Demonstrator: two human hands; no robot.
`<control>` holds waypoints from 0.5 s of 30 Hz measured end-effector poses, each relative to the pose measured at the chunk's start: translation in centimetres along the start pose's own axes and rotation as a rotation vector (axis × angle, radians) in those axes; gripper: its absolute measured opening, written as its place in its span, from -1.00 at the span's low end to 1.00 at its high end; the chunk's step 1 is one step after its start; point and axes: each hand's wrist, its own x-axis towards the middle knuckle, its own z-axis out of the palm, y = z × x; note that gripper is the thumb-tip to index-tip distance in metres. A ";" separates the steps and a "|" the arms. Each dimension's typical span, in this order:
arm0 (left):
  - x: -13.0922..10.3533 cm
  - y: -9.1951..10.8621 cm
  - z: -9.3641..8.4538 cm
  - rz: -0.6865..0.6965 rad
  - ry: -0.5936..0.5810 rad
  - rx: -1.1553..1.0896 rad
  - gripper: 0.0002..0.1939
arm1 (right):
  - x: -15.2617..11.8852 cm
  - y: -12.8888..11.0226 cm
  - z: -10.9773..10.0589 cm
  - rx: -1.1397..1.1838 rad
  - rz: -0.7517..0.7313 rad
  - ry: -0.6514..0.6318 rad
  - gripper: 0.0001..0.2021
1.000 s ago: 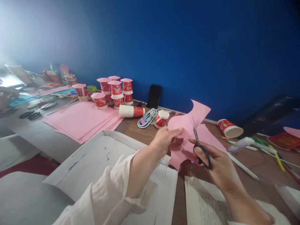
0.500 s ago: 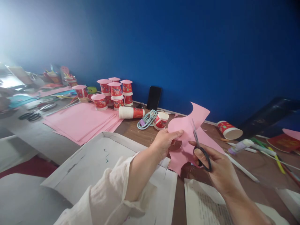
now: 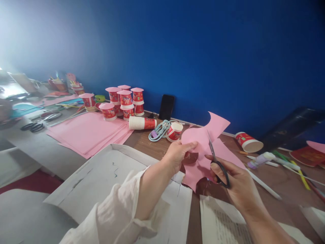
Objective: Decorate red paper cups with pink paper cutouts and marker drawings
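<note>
My left hand pinches a pink sheet of paper between thumb and fingers, above the brown table. The sheet has curved cut edges, and a strip of it curls up at the upper right. A pair of scissors with black handles is in my right hand, thumb and fingers in the loops. Its blades point up and away, lying against the pink paper, and look nearly closed. Part of the sheet hangs behind the scissors and my right hand.
Red paper cups with pink discs on top stand by the blue wall, near a stack of pink sheets. Nested cups, a coiled cable and a phone lie beyond my hands. A glue stick is at right.
The paper and scissors have shifted only slightly, with the curled strip a little further right. Both hands keep their hold.
</note>
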 end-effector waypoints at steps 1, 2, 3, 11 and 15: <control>0.0 0.0 0.0 0.002 -0.003 0.004 -0.57 | -0.1 -0.2 0.1 -0.012 -0.011 0.017 -0.47; 0.1 0.0 -0.1 0.003 -0.006 0.004 -0.57 | -0.3 -0.4 0.2 -0.025 -0.025 0.036 -0.48; 0.1 0.0 -0.1 0.004 -0.010 0.003 -0.57 | -0.4 -0.5 0.3 -0.037 -0.039 0.056 -0.49; 0.1 0.0 -0.3 0.013 -0.026 -0.036 -0.59 | -0.9 -1.0 0.7 -0.006 -0.042 0.076 -0.55; 0.1 0.2 -0.2 0.023 -0.011 -0.046 -0.59 | -0.7 -0.7 0.5 -0.025 -0.057 0.087 -0.54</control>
